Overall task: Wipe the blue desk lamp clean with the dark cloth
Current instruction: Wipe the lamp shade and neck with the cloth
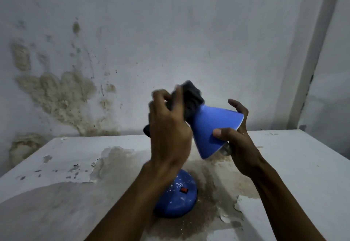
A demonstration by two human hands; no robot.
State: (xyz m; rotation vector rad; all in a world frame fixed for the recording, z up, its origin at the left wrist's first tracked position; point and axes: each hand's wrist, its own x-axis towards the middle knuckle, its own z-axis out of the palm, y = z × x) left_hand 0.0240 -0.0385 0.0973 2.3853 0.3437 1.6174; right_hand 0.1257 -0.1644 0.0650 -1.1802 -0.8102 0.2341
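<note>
The blue desk lamp stands on a worn white table [303, 165]. Its cone shade [214, 127] is tilted, open end facing right and down. Its round blue base [178, 201], speckled with white flakes and bearing a red switch, sits near the front middle. My left hand [168, 125] is closed on the dark cloth [191, 100] and presses it against the narrow top end of the shade; this hand looks blurred. My right hand [236, 134] grips the shade's wide rim, thumb on the outside and fingers curled over the far edge. The lamp's neck is hidden behind my left hand.
The tabletop has peeling paint, brown bare patches and loose flakes [225, 218] around the base. A stained, mouldy white wall [62, 93] rises right behind the table. A vertical white frame [310, 70] stands at the right.
</note>
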